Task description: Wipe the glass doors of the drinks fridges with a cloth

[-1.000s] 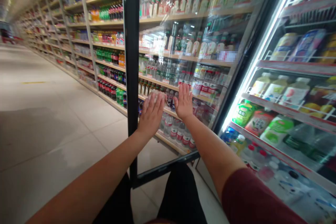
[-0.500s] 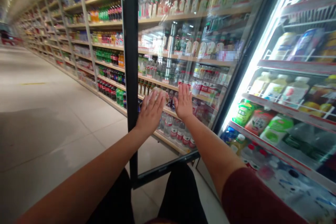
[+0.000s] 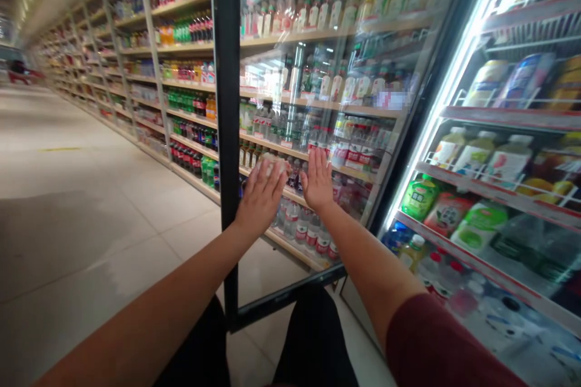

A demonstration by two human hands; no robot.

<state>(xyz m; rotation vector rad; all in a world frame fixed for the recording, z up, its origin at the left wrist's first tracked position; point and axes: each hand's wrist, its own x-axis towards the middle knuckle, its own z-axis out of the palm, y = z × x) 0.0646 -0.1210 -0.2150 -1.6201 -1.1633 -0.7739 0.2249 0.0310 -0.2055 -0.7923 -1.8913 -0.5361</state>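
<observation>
A glass door (image 3: 267,248) with a black frame stands swung out from a lit drinks fridge. My left hand (image 3: 261,196) lies over a pale crumpled cloth (image 3: 275,162), pressing it to the lower part of the pane. Only the cloth's top edge shows past the fingers; the palm hides the rest. To its right, my right hand (image 3: 318,180) has its fingers stretched out and is bare, palm toward the same glass. Whether its palm fully touches the pane I cannot tell.
Inside the fridge on the right, wire-fronted shelves (image 3: 503,115) hold bottles, cans and drink pouches (image 3: 420,196). Past the glass and leftward runs a long store shelf (image 3: 188,80) of bottled drinks. Pale floor tiles (image 3: 113,205) lie at left. My knees are just below the door's bottom edge.
The view has tilted slightly, so most things sit a little lower. Both hands keep nearly the same places on the door, and the cloth stays under my left hand.
</observation>
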